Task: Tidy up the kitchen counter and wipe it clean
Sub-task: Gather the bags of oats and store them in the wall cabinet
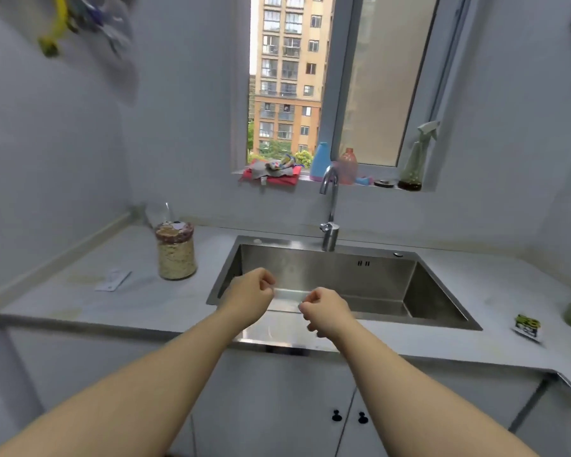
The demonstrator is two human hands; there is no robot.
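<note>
A home kitchen — a steel sink (327, 272) is set into a pale counter (80, 301), with a curved faucet (329, 206) at its back rim, cabinet doors (277, 407) below it and a jar of grains (176, 255) to its left. Above the sink, cleaning bottles (320, 161) line a window sill (310, 180) facing an apartment block (287, 77).

Both arms are bare along all that shows of them; the left forearm (145, 374) and right forearm (426, 390) are smooth and slim, broad at the near end and tapering toward narrow wrists; the left grip (251, 293) and right grip (327, 308) are small and bare too, knuckles showing as soft ridges across the back; the fingers (268, 281) are too blurred to tell nails or finer marks.
</note>
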